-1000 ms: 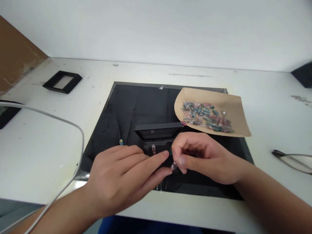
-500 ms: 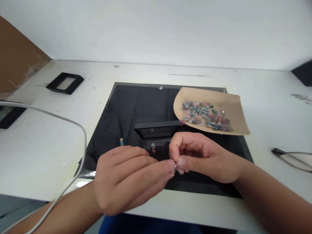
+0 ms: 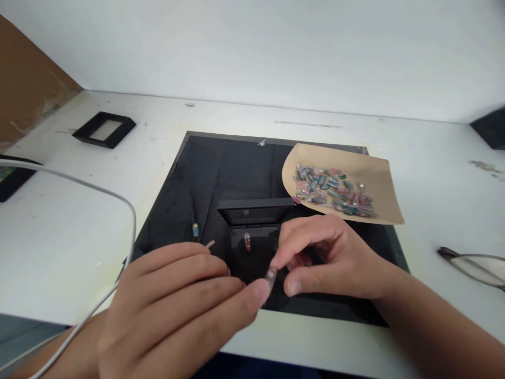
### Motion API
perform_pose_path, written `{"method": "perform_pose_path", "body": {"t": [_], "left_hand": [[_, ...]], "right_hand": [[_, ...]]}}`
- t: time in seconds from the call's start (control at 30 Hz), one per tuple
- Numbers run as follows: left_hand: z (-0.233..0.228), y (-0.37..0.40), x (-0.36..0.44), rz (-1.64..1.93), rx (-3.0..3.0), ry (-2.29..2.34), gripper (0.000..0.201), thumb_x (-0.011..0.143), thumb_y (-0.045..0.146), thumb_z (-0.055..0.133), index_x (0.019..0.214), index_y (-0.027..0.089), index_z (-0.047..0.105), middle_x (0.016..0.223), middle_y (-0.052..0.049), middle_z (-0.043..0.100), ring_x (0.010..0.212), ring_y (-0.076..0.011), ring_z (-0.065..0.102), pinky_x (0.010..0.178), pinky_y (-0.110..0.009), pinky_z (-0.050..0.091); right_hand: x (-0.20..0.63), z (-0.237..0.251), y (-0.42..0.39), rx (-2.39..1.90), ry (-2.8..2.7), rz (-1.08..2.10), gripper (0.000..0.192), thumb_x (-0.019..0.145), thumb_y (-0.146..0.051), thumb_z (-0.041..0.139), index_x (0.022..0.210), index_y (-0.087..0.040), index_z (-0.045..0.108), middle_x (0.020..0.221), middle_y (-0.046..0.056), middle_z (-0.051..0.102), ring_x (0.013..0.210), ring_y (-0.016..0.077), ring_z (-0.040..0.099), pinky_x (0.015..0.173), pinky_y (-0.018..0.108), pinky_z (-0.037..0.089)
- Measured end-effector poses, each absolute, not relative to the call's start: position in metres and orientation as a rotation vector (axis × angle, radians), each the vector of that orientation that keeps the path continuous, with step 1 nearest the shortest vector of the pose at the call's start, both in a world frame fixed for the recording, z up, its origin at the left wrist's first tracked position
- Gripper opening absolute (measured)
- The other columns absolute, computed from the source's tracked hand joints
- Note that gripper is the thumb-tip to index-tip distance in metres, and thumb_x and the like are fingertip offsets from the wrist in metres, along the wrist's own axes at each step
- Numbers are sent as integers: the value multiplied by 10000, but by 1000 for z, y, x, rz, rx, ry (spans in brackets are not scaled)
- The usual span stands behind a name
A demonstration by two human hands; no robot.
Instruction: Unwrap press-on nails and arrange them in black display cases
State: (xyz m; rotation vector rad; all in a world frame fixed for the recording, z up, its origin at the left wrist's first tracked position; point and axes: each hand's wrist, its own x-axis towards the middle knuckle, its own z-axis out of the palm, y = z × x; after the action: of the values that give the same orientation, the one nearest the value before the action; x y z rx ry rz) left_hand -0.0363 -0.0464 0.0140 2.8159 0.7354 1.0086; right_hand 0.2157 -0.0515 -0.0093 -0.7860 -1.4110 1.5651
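A small clear press-on nail (image 3: pixel 270 275) with a shiny dot is at the fingertip of my left hand (image 3: pixel 177 308), whose fingers lie close together. My right hand (image 3: pixel 323 258) touches the nail's far end with its index fingertip, its thumb held apart. Behind them stands an open black display box (image 3: pixel 239 263), lid tilted up. A pinkish decorated nail (image 3: pixel 247 241) lies inside the box. Left of it are a blue-and-yellow nail (image 3: pixel 195 229) and a thin pale pink piece (image 3: pixel 211 244), partly hidden by my left hand.
A tan paper tray (image 3: pixel 379 179) holds many loose press-on nails (image 3: pixel 331 187) at the mat's right. The black mat (image 3: pixel 236 163) lies on a white table (image 3: pixel 430 200). A black frame (image 3: pixel 104 129), a white cable (image 3: pixel 132 210) and eyeglasses (image 3: pixel 477 268) are around it.
My left hand has shifted left and toward me. My right thumb has parted from the press-on nail, while the index fingertip still touches it. The pale pink piece now shows.
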Motion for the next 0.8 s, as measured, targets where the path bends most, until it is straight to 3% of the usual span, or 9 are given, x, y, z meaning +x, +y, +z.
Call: {"method": "perform_pose_path", "body": {"t": [0.1, 0.23, 0.47, 0.63, 0.8], "left_hand": [[12, -42, -37, 974, 2836, 623, 218, 983, 200, 574, 1123, 238, 736, 852, 5, 783, 782, -179, 744, 802, -370, 657], [6, -33, -32, 1043, 2885, 493, 244, 991, 161, 514, 1065, 205, 742, 798, 7, 775, 724, -168, 725, 738, -364, 644], [4, -31, -23, 1081, 2895, 458, 240, 984, 126, 516, 950, 210, 738, 694, 46, 732, 685, -130, 700, 685, -319, 587], [5, -27, -20, 962, 2866, 278, 118, 912, 120, 646, 865, 198, 720, 657, 52, 692, 606, -116, 649, 645, -317, 560], [8, -17, -21, 699, 2914, 126, 102, 890, 255, 730, 799, 234, 691, 647, 58, 666, 573, -102, 616, 617, -283, 543]], "right_hand": [[211, -9, -54, -860, -1402, 1536, 276, 676, -174, 921, 934, -166, 824, 632, -25, 610, 517, 61, 463, 457, 205, 348], [205, -9, -56, -923, -1392, 1490, 192, 719, -190, 891, 896, -154, 825, 628, -14, 636, 511, 60, 447, 443, 199, 343], [210, -7, -54, -1010, -1381, 1479, 101, 863, -264, 764, 854, -167, 792, 716, 21, 728, 580, 89, 579, 514, 205, 435], [211, -15, -52, -1145, -1788, 1096, 145, 954, -248, 661, 902, -175, 775, 803, 20, 756, 672, 104, 631, 614, 224, 474], [213, -26, -54, -1306, -2197, 717, 178, 994, -230, 593, 993, -191, 767, 905, 26, 764, 813, 159, 686, 750, 286, 498]]}}
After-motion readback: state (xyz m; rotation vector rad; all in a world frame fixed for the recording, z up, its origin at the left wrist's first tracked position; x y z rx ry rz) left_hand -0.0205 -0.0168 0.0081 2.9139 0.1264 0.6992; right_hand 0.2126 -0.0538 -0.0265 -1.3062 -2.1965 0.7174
